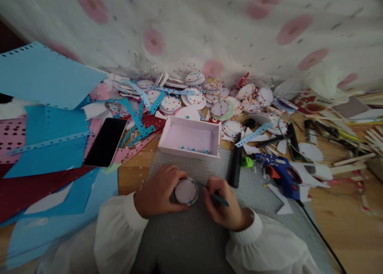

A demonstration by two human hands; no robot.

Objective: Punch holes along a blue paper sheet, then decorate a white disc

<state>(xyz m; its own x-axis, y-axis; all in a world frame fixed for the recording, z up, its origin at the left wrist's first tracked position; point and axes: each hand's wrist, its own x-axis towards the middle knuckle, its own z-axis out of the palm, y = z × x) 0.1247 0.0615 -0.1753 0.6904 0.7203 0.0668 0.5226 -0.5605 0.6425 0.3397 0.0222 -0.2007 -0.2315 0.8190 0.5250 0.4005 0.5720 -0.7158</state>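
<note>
My left hand (160, 190) is closed around the left edge of a small round white paper disc (186, 192), thumb below and fingers above. Teal bits show along the disc's rim. Pinched in my right hand (223, 202) is a thin teal stick-like tool (220, 199), its tip pointing toward the disc's upper right edge. Whether the tip touches the rim I cannot tell. Both hands are over a grey cutting mat (176, 234). Just beyond them a shallow white box (191, 138) holds small blue paper bits along its near side.
A blue glue gun (279, 174) with its cord lies at right, near a black bar (235, 164). On the left are a phone (106, 142) and blue paper sheets (54, 142). Decorated paper discs (170, 103) and punched strips pile up at the back, before a flowered curtain (185, 22).
</note>
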